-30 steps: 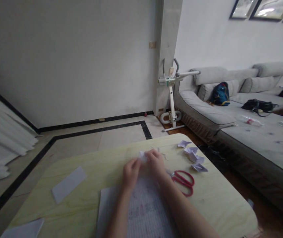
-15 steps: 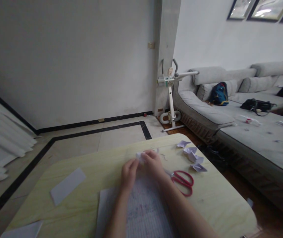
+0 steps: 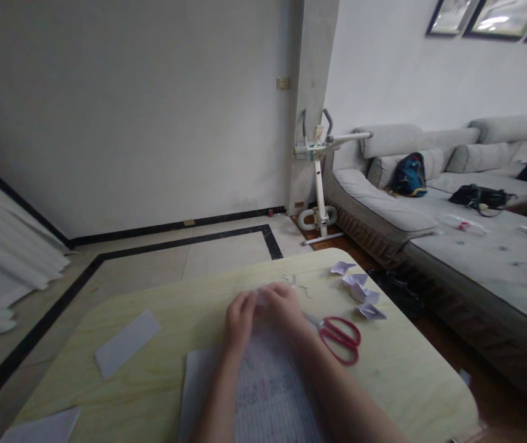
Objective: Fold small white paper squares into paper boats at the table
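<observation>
My left hand (image 3: 239,321) and my right hand (image 3: 283,307) meet above the far end of a lined notebook (image 3: 270,394) with writing on it. Between their fingertips is a small piece of white paper (image 3: 259,296), mostly covered by the fingers; its folds cannot be made out. Both hands are closed on it. Just right of my right wrist lie red-handled scissors (image 3: 340,339), blades partly behind the wrist. Several folded paper shapes (image 3: 355,282) stand near the table's far right corner, and thin paper scraps (image 3: 294,282) lie beyond my right hand.
On the left of the pale wooden table (image 3: 152,381) rests a white paper strip (image 3: 127,343). Another sheet of paper (image 3: 44,427) lies at the near left edge. Past the table stand a grey sofa (image 3: 484,258) and a white exercise machine (image 3: 320,184).
My right hand's fingers have shifted slightly over the paper piece, covering more of it. The notebook, scissors and folded shapes stay where they were.
</observation>
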Demonstrator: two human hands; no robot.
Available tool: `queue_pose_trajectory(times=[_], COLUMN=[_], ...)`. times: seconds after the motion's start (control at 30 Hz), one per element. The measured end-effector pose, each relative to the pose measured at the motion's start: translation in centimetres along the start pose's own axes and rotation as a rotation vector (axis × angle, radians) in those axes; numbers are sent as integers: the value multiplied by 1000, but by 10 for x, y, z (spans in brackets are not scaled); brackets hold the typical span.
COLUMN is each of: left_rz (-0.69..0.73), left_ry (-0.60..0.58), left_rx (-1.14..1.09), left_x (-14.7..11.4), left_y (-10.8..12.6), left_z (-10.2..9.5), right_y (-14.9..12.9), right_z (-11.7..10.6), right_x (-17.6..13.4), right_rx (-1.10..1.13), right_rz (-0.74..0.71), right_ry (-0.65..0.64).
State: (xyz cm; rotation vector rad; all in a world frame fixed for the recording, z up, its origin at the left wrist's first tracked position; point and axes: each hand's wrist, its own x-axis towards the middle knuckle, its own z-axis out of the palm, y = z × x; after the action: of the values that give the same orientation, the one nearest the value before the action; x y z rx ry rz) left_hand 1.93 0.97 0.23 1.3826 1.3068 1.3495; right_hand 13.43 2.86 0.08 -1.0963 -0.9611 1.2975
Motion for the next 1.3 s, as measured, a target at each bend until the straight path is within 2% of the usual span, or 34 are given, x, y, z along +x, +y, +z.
queue_pose_trajectory(times=[0.5,0.67,0.77,1.03,1.17,1.3], left_rz=[-76,-7,5,28,5,-34], left_ry=[-40,54,56,123,91,44], left_rx=[-25,-15,-11,40,45,-1], left_x=[2,2,1,5,5,2], left_y=[-2,0,-2,-9,-7,-6], left_z=[0,1,0,-1,0,3], right_y=[-2,-1,-1,0,2,4], right_z=[-5,-4,-2,5,4,2], right_x=[1,0,-2,-5,-5,-1], right_rx=[-88,-131,-162,-159,-192,-129], right_rz=[-33,-100,-129,-101,-89,-85], right_ry=[19,-1,-15,-39,-22,14])
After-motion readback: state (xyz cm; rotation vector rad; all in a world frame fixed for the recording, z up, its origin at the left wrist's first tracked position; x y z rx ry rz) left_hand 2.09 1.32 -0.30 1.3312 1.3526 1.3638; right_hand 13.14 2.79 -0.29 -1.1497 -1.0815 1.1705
